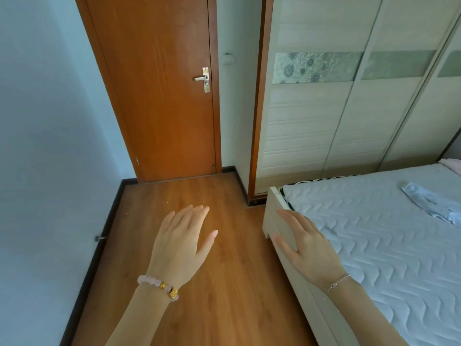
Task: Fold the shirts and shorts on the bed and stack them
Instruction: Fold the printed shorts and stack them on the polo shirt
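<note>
Left hand [182,248], right hand [311,253], both flat; one garment [434,203] on bed [374,260]

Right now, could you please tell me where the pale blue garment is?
The pale blue garment lies crumpled on the mattress at the head view's far right, well beyond the right hand, untouched.

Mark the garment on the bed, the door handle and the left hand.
garment [432,203]: head view, middle of the crumpled cloth.
door handle [200,78]: head view, on the lever.
left hand [180,242]: head view, back of the hand.
</note>
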Demonstrator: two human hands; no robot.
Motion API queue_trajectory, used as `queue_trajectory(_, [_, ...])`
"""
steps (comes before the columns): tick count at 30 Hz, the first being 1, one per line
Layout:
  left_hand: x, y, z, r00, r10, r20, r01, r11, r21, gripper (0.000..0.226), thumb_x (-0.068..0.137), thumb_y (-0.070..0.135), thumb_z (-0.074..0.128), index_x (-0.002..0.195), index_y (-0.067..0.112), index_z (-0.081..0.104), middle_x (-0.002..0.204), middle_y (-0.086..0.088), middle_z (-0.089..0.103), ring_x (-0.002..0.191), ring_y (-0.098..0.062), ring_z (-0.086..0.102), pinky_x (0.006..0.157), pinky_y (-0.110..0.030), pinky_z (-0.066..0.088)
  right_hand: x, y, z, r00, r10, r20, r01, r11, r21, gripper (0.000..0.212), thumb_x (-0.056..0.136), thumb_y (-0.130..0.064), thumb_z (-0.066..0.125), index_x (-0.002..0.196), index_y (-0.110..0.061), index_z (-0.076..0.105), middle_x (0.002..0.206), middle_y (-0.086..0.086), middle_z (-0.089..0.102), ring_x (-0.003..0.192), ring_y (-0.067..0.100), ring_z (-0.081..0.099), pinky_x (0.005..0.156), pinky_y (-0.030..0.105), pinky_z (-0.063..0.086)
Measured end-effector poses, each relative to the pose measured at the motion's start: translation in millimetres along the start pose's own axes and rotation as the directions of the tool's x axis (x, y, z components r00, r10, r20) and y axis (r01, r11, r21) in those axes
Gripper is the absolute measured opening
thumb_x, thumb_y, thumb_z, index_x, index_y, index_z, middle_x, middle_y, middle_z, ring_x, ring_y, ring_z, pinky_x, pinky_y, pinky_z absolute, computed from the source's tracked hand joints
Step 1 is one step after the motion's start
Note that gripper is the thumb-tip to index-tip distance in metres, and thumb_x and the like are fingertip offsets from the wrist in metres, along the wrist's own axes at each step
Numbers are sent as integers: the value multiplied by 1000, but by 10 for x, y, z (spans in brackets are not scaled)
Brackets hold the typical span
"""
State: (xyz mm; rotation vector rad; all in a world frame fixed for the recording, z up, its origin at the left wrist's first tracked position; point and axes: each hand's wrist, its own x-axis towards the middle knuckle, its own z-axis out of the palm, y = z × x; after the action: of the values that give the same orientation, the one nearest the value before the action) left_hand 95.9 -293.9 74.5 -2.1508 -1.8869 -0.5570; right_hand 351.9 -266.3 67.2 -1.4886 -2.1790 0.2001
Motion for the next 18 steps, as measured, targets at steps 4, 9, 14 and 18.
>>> queue_trajectory(4, [771, -278, 364, 999, 46, 17, -46, 998, -36, 57, 89, 52, 32, 123, 15, 58, 119, -2, 65, 114, -22, 60, 96, -43, 45, 749, 192, 175, 999, 32, -12, -32, 999, -2, 68, 85, -61, 26, 137, -23, 43, 135, -6, 50, 125, 14, 47, 98, 26, 40])
queue_trajectory(9, [1691, -731, 912, 994, 109, 27, -107, 992, -71, 60, 90, 55, 26, 120, 16, 60, 117, -2, 67, 111, -23, 62, 94, -41, 45, 1656, 406, 550, 994, 101, -31, -102, 994, -25, 68, 84, -62, 25, 137, -24, 43, 136, -7, 49, 127, 13, 45, 98, 29, 43])
queue_trajectory(14, [2746, -1241, 1347, 977, 210, 45, -203, 972, -118, 67, 92, 58, 18, 122, 16, 59, 118, -2, 66, 113, -22, 61, 94, -44, 46, 2594, 503, 873, 978, 199, -67, -203, 977, -66, 84, 77, -76, 12, 141, -27, 35, 143, -8, 43, 132, 12, 40, 105, 32, 39])
queue_trajectory(18, [3592, -1513, 1564, 956, 289, 53, -281, 953, -117, 68, 92, 58, 16, 121, 15, 60, 117, -4, 66, 111, -24, 61, 94, -44, 46, 3291, 550, 1002, 955, 275, -109, -285, 954, -88, 73, 84, -72, 18, 143, -31, 30, 147, -8, 37, 135, 13, 36, 107, 32, 35])
